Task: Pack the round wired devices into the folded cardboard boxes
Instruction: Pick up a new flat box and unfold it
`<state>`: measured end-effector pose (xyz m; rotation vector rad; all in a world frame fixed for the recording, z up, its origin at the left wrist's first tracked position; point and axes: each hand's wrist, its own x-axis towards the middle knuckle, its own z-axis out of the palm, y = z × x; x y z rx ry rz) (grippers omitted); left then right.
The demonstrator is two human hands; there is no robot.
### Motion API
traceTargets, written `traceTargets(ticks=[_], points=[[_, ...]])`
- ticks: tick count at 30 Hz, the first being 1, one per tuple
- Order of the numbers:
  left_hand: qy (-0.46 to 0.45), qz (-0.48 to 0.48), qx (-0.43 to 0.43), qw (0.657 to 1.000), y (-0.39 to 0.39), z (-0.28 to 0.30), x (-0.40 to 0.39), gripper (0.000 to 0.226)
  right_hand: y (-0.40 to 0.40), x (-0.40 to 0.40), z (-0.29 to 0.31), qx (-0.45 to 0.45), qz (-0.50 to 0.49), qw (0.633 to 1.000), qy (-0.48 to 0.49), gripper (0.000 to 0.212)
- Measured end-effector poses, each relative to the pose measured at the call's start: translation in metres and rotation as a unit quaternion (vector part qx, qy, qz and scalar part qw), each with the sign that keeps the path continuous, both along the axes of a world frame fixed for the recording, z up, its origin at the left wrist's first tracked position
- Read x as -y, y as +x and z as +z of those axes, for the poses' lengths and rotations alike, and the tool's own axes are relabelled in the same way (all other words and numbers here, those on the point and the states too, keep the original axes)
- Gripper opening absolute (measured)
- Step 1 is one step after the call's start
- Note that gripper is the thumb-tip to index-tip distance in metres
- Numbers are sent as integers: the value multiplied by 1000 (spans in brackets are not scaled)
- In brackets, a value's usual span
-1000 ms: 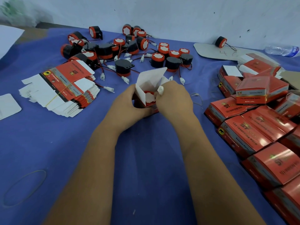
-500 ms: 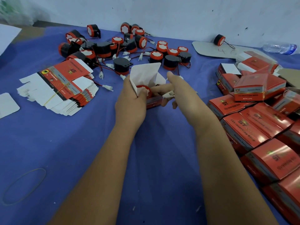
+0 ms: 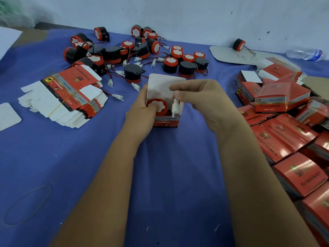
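**Device seated in an upright box, connector pinched above it**

The open box (image 3: 165, 111) stands upright on the blue worktop (image 3: 53, 157), mouth up, its white lid flap raised at the far side. Inside, a round device (image 3: 157, 106) lies with its red-rimmed white face pointing up – its axis vertical. The left hand (image 3: 140, 113) grips the box's left wall, thumb on the device. The right hand (image 3: 208, 104) pinches the white connector (image 3: 175, 107), held lengthwise upright over the box's right side. Loose devices (image 3: 135, 56) lie beyond; flat cartons (image 3: 71, 93) left, packed boxes (image 3: 288, 132) right.
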<state>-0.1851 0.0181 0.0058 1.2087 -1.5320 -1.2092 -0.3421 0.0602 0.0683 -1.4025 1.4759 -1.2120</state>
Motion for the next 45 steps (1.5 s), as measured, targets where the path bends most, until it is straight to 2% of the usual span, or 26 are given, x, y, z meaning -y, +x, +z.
traceTargets(ticks=[2,5,7,10,13,14,17,18,21,24,27,30,31,33,36,37,38,39,41,43,45], points=[[-5,-10,2,1000,-1,0,0,52,10,4,-5,-66,-57,995,-45,21],[-11,-20,-2,1000,-2,-2,2,59,24,8,-16,-202,-118,967,-101,29],[-12,-19,-2,1000,-3,-3,2,60,26,9,-24,-311,-128,934,-121,30],[-10,-12,-2,1000,-4,-4,2,60,25,11,-32,-474,-123,864,-118,23],[-10,-6,-8,1000,-4,-3,0,56,21,7,-32,-513,-135,830,-173,19],[-16,-5,-13,1000,-4,-3,-1,53,20,5,-32,-499,-136,835,-185,19],[-33,-5,-41,999,-4,-3,-1,47,21,2,-33,-384,-83,905,-164,14],[-29,-10,-55,998,-3,-1,-1,44,22,2,-33,-359,-70,917,-158,13],[10,-25,-141,990,0,7,-4,29,26,5,-36,-349,-58,919,-175,11],[41,-10,-185,982,1,11,-5,41,27,4,-39,-334,-50,923,-184,20],[4,-17,-122,992,0,7,-4,36,28,-3,-41,-273,-29,938,-210,45],[-21,-36,-67,997,-1,3,-2,40,27,-5,-41,-123,-18,982,-145,41],[-26,-32,-61,997,0,1,-1,40,27,-4,-42,-103,-28,986,-127,39],[-38,-19,-56,998,1,-1,-1,40,29,-2,-47,-99,-83,984,-123,41],[-58,-3,-59,997,0,-1,-1,44,31,2,-50,-48,-175,973,-142,63],[-73,7,-63,995,-1,-1,0,42,30,2,-51,-60,-190,970,-142,66],[-90,18,-65,994,-1,-1,-1,40,26,4,-53,-83,-187,969,-139,63],[-106,25,-63,992,2,-2,-5,36,23,5,-55,-96,-165,973,-133,50],[-105,10,-64,992,10,0,-4,33,20,2,-58,-72,-94,987,-107,29],[-62,-42,-49,996,24,3,2,35,18,-3,-59,14,-49,996,-78,39],[12,-156,7,988,40,8,12,40,12,-7,-57,89,-15,994,-57,48]])
